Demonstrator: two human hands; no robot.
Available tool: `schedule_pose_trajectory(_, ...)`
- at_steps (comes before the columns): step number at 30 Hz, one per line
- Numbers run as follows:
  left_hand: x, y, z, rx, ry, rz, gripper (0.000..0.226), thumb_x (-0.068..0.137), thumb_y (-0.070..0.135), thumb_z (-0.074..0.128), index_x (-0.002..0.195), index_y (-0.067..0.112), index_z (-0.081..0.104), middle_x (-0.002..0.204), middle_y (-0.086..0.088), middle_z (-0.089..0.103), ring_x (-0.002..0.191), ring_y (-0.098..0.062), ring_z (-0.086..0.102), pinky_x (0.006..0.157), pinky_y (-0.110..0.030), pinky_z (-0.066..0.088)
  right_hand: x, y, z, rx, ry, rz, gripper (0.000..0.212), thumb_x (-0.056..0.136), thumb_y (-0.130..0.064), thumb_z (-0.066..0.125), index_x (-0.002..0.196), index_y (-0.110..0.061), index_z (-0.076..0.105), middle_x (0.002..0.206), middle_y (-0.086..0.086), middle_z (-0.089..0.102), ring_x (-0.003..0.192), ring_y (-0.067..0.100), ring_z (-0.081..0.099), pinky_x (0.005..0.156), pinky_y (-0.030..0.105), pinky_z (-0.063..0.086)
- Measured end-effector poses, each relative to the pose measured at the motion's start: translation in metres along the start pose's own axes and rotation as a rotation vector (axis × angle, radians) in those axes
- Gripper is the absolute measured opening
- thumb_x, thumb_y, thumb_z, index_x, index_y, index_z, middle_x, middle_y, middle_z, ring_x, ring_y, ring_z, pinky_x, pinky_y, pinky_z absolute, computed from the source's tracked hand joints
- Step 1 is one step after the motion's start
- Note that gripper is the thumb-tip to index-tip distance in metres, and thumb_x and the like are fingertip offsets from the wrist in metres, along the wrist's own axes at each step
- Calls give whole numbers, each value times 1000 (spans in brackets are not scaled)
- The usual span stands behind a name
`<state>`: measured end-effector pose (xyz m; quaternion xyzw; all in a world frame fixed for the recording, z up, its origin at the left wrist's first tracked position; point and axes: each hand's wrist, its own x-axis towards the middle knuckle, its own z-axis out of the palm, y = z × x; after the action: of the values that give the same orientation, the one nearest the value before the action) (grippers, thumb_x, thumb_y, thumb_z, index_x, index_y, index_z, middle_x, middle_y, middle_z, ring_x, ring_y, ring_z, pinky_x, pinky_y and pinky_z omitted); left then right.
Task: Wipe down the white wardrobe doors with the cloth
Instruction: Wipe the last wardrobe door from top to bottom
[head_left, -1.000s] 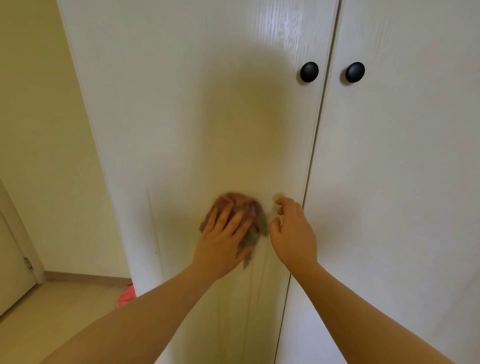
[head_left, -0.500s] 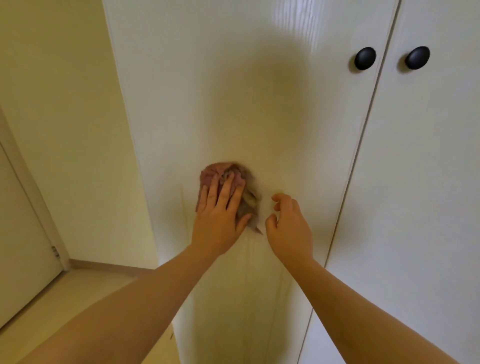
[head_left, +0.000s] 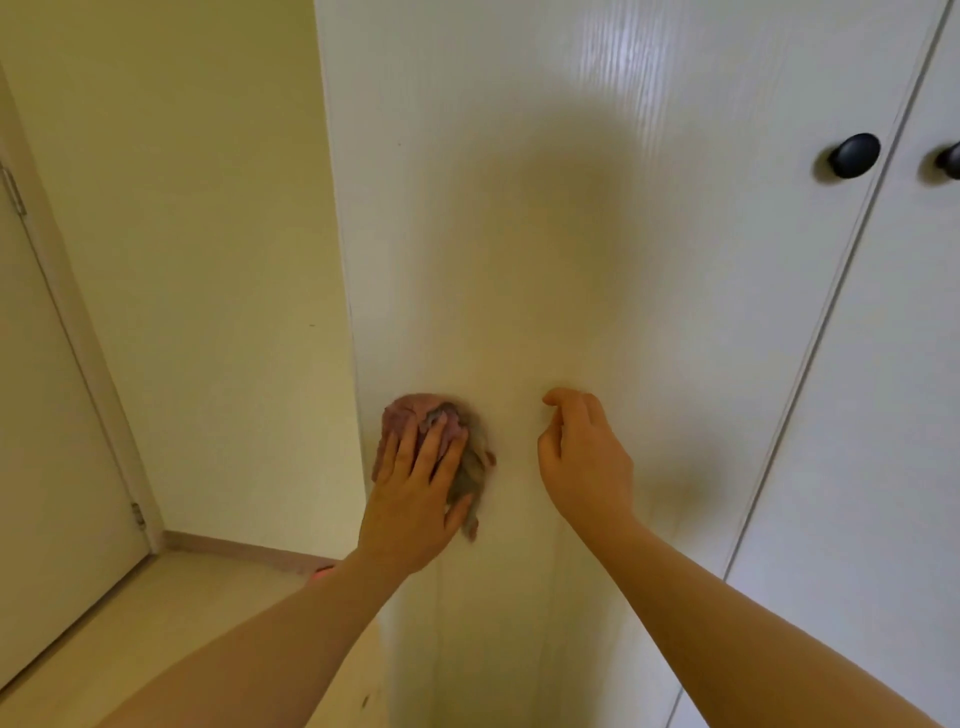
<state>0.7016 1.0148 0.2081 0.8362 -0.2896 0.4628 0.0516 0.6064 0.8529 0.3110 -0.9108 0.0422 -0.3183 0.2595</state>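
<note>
The left white wardrobe door (head_left: 597, 249) fills the middle of the view, with the right door (head_left: 883, 415) beside it. My left hand (head_left: 415, 493) presses a crumpled pinkish-brown cloth (head_left: 415, 415) flat against the left door, close to its left edge. My right hand (head_left: 584, 457) hovers at the same door a little to the right, fingers loosely curled, holding nothing. Part of the cloth is hidden under my left palm.
Two black round knobs, one (head_left: 854, 155) on the left door and one (head_left: 951, 158) on the right, sit at the upper right. A cream wall (head_left: 182, 234) and a room door (head_left: 47, 441) stand to the left, with pale floor (head_left: 156, 623) below.
My left hand has slid the cloth leftward across the door to its left edge. The view has swung left, pushing the knobs to the right. My right hand has separated from the cloth.
</note>
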Motion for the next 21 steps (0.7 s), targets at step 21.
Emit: schedule_pose_trajectory(21,7,2,-9,-65,-14,-89,67,92,51,34,144,10,26,149,-13,25,138,-36,20,114,-46,14,-17,-17,31,52,1,74,31,92,-10,42,121,-17,51,124,-5,51,90,15,56,71,26,42)
